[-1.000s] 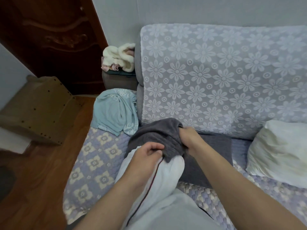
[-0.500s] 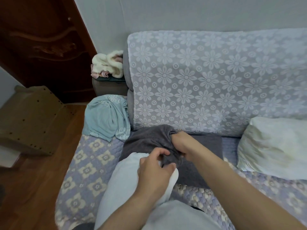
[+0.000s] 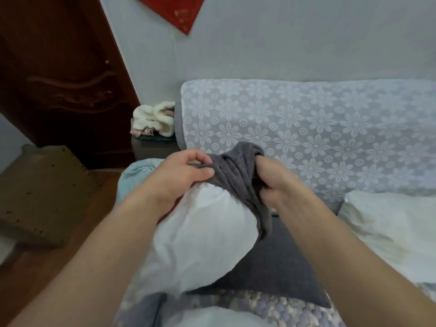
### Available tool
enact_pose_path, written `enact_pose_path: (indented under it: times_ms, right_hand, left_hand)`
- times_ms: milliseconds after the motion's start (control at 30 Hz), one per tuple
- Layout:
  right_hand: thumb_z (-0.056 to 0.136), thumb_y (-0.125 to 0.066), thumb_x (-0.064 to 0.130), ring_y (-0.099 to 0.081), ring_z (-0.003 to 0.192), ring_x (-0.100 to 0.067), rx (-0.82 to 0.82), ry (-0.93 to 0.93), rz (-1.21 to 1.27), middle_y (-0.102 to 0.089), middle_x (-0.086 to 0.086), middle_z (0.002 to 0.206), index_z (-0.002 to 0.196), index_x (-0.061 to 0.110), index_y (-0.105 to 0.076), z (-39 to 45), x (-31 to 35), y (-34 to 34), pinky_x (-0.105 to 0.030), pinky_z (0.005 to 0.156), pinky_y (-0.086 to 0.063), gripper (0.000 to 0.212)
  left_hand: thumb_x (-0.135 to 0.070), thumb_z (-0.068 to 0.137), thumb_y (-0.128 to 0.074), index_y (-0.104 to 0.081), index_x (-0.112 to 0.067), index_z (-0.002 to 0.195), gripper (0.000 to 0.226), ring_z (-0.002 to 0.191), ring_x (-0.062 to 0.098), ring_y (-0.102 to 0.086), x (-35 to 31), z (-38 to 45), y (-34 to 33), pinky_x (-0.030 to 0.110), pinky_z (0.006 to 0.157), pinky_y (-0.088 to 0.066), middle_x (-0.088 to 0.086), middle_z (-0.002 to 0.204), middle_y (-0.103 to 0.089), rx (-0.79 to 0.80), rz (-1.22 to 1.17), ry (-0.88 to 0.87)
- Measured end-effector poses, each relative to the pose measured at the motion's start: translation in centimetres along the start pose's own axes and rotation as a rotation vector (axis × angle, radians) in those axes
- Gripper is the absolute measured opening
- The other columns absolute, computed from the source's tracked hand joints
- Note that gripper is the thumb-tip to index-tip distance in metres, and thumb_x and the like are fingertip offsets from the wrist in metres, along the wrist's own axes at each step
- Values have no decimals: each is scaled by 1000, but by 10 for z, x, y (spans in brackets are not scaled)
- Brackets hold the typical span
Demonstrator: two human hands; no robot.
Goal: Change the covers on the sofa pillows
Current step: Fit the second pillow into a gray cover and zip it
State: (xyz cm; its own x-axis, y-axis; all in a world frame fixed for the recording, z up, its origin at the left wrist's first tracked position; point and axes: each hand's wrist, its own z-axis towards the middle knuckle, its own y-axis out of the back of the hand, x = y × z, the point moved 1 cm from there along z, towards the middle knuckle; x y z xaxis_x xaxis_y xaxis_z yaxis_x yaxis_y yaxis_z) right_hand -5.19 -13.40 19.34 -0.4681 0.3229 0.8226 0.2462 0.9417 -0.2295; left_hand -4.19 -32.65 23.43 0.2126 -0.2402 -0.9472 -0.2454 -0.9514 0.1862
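At mid-frame, the left hand (image 3: 181, 172) pinched the edge of the grey cover (image 3: 238, 175) between thumb and curled fingers. The right hand (image 3: 271, 178) clutched the bunched cover in a closed fist. The cover sat over the top end of a white pillow (image 3: 203, 237), most of it still bare, reaching toward lower centre. A second pillow (image 3: 387, 223) lay at the right on the sofa (image 3: 306, 128).

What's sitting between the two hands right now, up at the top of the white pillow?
In the head view, bunched dark grey cover spans from the left hand to the right hand; both grip it over the white pillow.
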Motion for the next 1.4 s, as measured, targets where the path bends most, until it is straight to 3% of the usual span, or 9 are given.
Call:
enact_pose_path:
  times_ms: [133,233,367,533,667,867,1067,1233,1400]
  right_hand:
    - [95,-51,4,-72,95,-26,154,-29,119,-76,-15,104,110,5,-74,-27,-6,-20,-41,83,-56,27]
    - [97,-57,8,-73,88,-27,98,29,254,-74,-18,103,109,2,-73,-31,-2,-24,-37,80,-59,21]
    - [87,-65,3,-73,91,-40,-144,121,399,-73,-26,100,111,-7,-69,-20,7,7,-57,84,-58,26]
    - [94,-59,3,-71,82,-35,-387,101,340,-71,-20,92,99,-1,-63,-22,-20,49,-49,77,-60,7]
    - [88,-63,13,-72,89,-41,-312,115,51,-74,-23,93,97,1,-71,-22,-43,77,-66,84,-55,17]
    - [93,-60,5,-72,87,-37,-287,126,86,-74,-23,99,106,-2,-70,-16,-50,83,-51,79,-60,18]
    - [92,-57,7,-72,97,-36,-293,253,25,-76,-14,102,107,11,-73,-28,-63,76,-56,87,-58,23]
    - [92,-59,3,-68,75,-30,-401,298,57,-72,-17,79,90,2,-71,-57,-53,106,-40,66,-55,12]
    - [87,-50,-7,-52,54,-16,-452,347,237,-51,-7,55,66,1,-59,-74,-28,162,-25,46,-45,24]
  left_hand:
    - [-1,86,-71,-67,-19,81,19,73,15,-58,-49,24,16,27,68,-47,0,78,-67,56,407,-62]
    - [-13,87,-62,-60,-25,88,12,83,16,-60,-61,21,-22,31,71,-47,-3,87,-65,-45,744,-223]
    - [-23,91,-68,-59,-27,94,11,77,17,-60,-16,24,-53,39,79,-50,-1,84,-63,-31,256,-155]
    - [-23,97,-65,-59,-22,108,13,85,12,-64,24,36,-78,25,81,-50,-3,93,-67,71,42,-70]
    - [-14,101,-55,-58,-19,99,6,65,15,-54,24,57,-78,28,63,-45,4,81,-58,88,-286,78]
    - [-7,87,-69,-59,-24,101,24,70,14,-59,2,78,-108,24,55,-43,3,92,-65,-48,94,-85]
    - [-21,89,-58,-48,-28,84,13,89,28,-61,-2,121,-104,46,82,-53,-3,87,-62,-428,329,-131]
    - [-14,89,-55,-45,-27,77,21,91,31,-57,4,143,-80,47,83,-52,5,86,-62,-533,418,-204]
    - [-15,93,-60,-45,-26,74,26,91,30,-58,3,149,-51,40,78,-48,0,83,-61,-595,387,-227]
